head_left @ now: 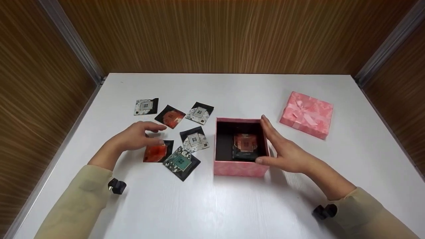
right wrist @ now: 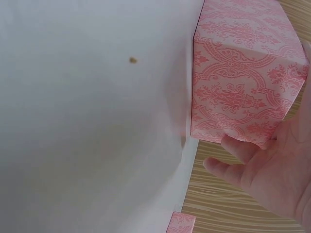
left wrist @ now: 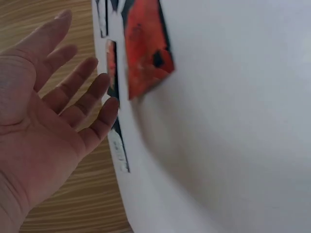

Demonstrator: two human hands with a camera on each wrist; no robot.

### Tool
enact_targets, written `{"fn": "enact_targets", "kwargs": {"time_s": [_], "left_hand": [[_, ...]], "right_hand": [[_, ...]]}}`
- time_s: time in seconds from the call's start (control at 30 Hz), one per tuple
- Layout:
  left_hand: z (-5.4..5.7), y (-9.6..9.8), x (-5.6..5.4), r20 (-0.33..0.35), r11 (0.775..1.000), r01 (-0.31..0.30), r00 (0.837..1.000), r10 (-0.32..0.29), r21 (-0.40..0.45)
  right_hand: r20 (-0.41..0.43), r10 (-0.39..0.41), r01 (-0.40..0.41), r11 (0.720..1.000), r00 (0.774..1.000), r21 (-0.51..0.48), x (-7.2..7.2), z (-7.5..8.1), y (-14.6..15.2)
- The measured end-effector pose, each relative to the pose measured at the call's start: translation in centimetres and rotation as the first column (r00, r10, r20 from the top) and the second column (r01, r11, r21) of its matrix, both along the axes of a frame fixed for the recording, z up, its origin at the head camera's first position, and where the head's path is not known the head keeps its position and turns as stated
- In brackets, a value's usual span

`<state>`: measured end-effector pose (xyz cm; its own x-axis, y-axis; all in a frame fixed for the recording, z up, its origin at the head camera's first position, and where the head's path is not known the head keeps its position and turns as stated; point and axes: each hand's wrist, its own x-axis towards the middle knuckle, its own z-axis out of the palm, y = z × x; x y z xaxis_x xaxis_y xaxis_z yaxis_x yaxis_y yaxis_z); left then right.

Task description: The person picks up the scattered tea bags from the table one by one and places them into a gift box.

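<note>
Two hands are shown over the table (head_left: 166,209). Left hand (head_left: 136,136) is held open, fingers loosely extended, nothing gripped; it is poised over a red packet (head_left: 155,154) at the group's near left, contact can't be told. Right hand (head_left: 292,155) is spread wide at the box (head_left: 241,168): right wall touched by straight fingers, near right corner of rim by thumb. Box is set upright, uncovered, right of the loose packets; a dark packet (head_left: 245,146) is seen inside, toward the right wall. Just beside the red packet, a green packet (head_left: 181,162) is laid. Three white packets (head_left: 195,139) and a second red packet (head_left: 169,117) are spread beyond. Only a slim gap is left between packets and box; wider room is left on the near side. Lid (head_left: 308,114) is placed beyond the box, to the right. Far edge is bounded by a wood panel (head_left: 232,36).
</note>
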<state>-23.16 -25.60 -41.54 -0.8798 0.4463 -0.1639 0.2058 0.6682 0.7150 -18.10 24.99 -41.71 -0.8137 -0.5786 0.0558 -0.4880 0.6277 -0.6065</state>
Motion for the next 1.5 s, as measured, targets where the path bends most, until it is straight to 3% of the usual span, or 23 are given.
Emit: {"fn": "enact_targets", "kwargs": {"time_s": [0.23,0.67,1.13,1.5], "left_hand": [[-1.7,-1.0,0.3,0.079,1.000,0.018,0.997,-0.020,0.017],[-2.6,-0.8,0.5,0.020,0.995,0.093,0.996,-0.092,-0.038],[-2.9,-0.7,-0.2,0.009,0.994,0.081,0.997,-0.080,-0.075],[-3.0,-0.8,-0.3,0.012,0.999,0.010,1.000,-0.009,-0.051]], "right_hand": [[0.003,-0.007,0.007,1.000,1.000,0.007,0.1,-0.1,0.0],[-0.008,0.000,0.000,1.000,1.000,0.003,0.0,0.0,0.0],[-0.020,-0.002,0.002,1.000,1.000,0.002,0.0,-0.1,0.0],[-0.013,-0.001,0.001,1.000,1.000,0.001,0.0,-0.1,0.0]]}}
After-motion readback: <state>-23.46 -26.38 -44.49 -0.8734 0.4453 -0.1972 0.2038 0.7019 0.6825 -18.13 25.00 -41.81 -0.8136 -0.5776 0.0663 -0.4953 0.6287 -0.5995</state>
